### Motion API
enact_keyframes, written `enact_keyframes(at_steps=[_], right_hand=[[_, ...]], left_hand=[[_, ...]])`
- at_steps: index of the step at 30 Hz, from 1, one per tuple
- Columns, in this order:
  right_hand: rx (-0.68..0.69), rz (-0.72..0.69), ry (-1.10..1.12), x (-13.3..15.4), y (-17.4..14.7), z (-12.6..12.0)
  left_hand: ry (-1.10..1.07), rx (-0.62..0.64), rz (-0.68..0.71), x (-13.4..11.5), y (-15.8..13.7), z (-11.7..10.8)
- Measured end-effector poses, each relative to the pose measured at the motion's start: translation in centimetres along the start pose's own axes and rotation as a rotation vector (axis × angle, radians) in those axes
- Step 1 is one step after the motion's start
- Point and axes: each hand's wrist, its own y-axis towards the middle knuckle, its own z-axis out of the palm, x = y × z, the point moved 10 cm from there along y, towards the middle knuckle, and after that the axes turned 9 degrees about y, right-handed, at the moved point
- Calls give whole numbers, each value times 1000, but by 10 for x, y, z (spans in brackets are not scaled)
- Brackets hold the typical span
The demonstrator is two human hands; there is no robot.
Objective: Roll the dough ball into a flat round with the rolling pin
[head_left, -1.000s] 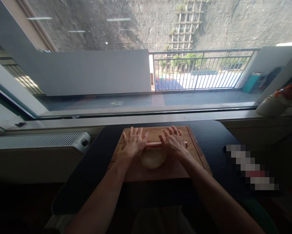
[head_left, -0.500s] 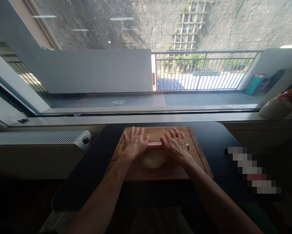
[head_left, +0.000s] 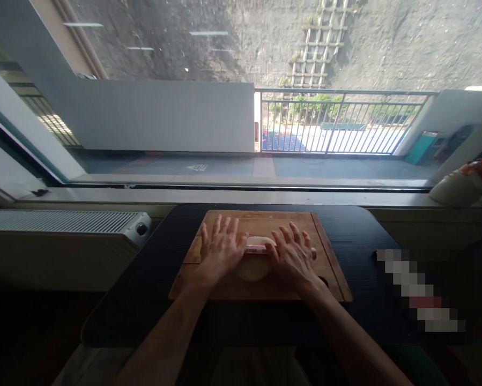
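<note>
A rolling pin with a pale label and reddish print lies crosswise over a flat, pale round of dough. Dough shows on both the far and near side of the pin. My left hand rests palm down over the pin's left part, fingers stretched and spread. Over its right part lies my right hand, also open and flat, with the pin's right end poking out beyond it. The left end is hidden beneath my left hand. Under everything is a wooden cutting board.
The board lies on a dark table with rounded corners. A blurred-out item is on the table's right. Behind it runs a window sill, with a white pot-like object at right. A white radiator stands left.
Both hands and the rolling pin have come slightly nearer to me across the dough. The pin has turned, bringing its printed label up, and more dough shows beyond it.
</note>
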Motion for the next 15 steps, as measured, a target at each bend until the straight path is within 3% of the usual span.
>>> enact_keyframes(at_steps=[8, 12, 15], right_hand=[[-2, 32, -2, -4, 15, 0], [-44, -23, -17, 4, -8, -5], [-24, -17, -14, 1, -3, -3]], left_hand=[[-64, 93, -39, 3, 12, 7], [-11, -6, 12, -1, -7, -2], [-9, -5, 6, -2, -4, -2]])
